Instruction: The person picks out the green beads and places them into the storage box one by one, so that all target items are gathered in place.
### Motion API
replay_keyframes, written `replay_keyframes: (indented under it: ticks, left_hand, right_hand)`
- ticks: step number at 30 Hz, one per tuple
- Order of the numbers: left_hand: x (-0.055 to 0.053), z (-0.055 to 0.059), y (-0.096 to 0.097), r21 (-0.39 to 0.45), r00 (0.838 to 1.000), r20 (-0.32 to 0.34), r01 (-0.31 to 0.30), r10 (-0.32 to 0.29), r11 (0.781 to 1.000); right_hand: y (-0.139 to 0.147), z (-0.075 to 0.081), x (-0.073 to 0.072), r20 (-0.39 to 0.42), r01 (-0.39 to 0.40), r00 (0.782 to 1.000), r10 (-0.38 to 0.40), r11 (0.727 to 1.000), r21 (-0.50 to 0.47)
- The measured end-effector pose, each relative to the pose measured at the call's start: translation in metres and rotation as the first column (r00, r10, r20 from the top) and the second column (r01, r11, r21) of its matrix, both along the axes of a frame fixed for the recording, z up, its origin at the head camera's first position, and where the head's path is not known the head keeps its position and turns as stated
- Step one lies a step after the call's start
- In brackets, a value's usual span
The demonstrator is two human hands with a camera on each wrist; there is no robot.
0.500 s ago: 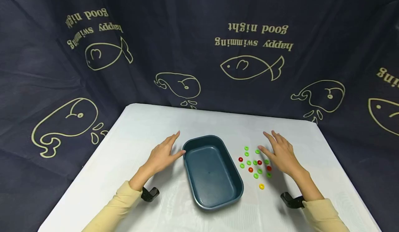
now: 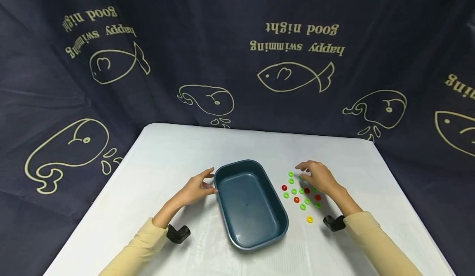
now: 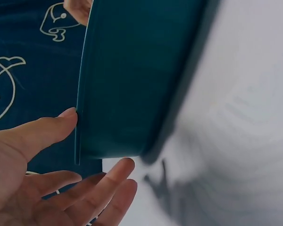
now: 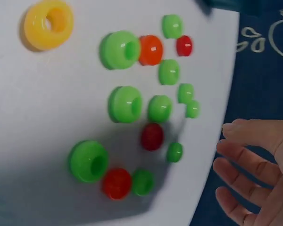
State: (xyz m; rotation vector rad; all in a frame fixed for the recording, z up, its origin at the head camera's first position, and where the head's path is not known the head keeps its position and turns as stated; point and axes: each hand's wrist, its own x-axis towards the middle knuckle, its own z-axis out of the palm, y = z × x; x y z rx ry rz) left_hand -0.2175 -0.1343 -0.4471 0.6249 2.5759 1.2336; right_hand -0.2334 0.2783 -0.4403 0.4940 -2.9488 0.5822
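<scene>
A deep dark blue rectangular bin (image 2: 246, 222) stands on the white table, with bare inside floor. My left hand (image 2: 193, 191) is at its left side; in the left wrist view the thumb (image 3: 61, 125) meets the rim and the other fingers spread loosely below the bin's end. To the right of the bin lie small plastic rings: several green ones (image 4: 114, 52), a few red and orange ones (image 4: 117, 183), and one yellow ring (image 4: 34, 28). My right hand (image 2: 320, 179) hovers over the far rings, fingers loosely bent, nothing visible between them.
The white table (image 2: 178, 148) reaches back to a dark blue curtain (image 2: 237, 32) printed with fish and whales. Black wrist mounts (image 2: 178, 234) sit under both wrists, the right one close to the rings.
My right hand has moved left over the rings, and its fingers have drawn together and bent. The left thumb has slid slightly nearer along the bin's rim. The head view has shifted a little.
</scene>
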Motion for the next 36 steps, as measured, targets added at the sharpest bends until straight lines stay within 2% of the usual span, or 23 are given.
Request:
replay_keyframes:
  ticks: [2,4,7,9,12,17,24,27,30,33,36]
  left_hand:
    - [-0.001,-0.001,-0.002,0.059,0.998,0.065,0.009,-0.013,0.998]
    - [-0.002,-0.002,-0.003,0.122,0.989,0.144,0.016,-0.034,0.992]
    - [-0.004,-0.005,-0.003,0.207,0.964,0.259,-0.003,-0.052,0.978]
    - [-0.005,-0.008,-0.002,0.231,0.951,0.302,-0.012,-0.060,0.973]
    - [-0.007,-0.011,-0.002,0.245,0.936,0.350,-0.042,-0.048,0.968]
    - [-0.006,-0.016,-0.002,0.246,0.919,0.394,-0.098,-0.007,0.964]
    - [-0.005,-0.019,0.002,0.294,0.903,0.429,-0.113,-0.025,0.949]
    - [-0.005,-0.019,0.003,0.313,0.898,0.439,-0.106,-0.044,0.944]
    - [-0.004,-0.019,0.003,0.324,0.893,0.446,-0.108,-0.051,0.940]
    - [-0.004,-0.018,0.001,0.331,0.894,0.445,-0.114,-0.048,0.937]
    - [-0.003,-0.018,0.001,0.340,0.898,0.438,-0.117,-0.047,0.933]
  right_hand:
    - [-0.003,-0.004,-0.007,0.024,-0.023,0.999,0.023,1.000,-0.005]
    - [-0.006,-0.009,-0.013,0.044,-0.044,0.998,0.044,0.999,0.000]
    - [-0.008,-0.016,-0.020,0.065,-0.063,0.996,0.062,0.998,0.019]
    - [-0.009,-0.019,-0.023,0.071,-0.064,0.996,0.061,0.997,0.039]
    - [-0.010,-0.024,-0.027,0.084,-0.056,0.995,0.051,0.997,0.056]
    - [-0.013,-0.028,-0.031,0.110,-0.030,0.994,0.023,0.998,0.060]
    - [-0.010,-0.031,-0.033,0.092,0.000,0.996,-0.002,1.000,0.022]
    - [-0.011,-0.021,-0.031,0.068,0.003,0.998,-0.004,1.000,0.009]
    - [-0.022,-0.001,-0.029,-0.005,-0.016,1.000,0.016,0.999,-0.028]
    - [-0.045,0.026,-0.026,-0.087,-0.067,0.994,0.059,0.994,-0.084]
    - [-0.077,0.048,-0.022,-0.122,-0.128,0.986,0.113,0.984,-0.125]
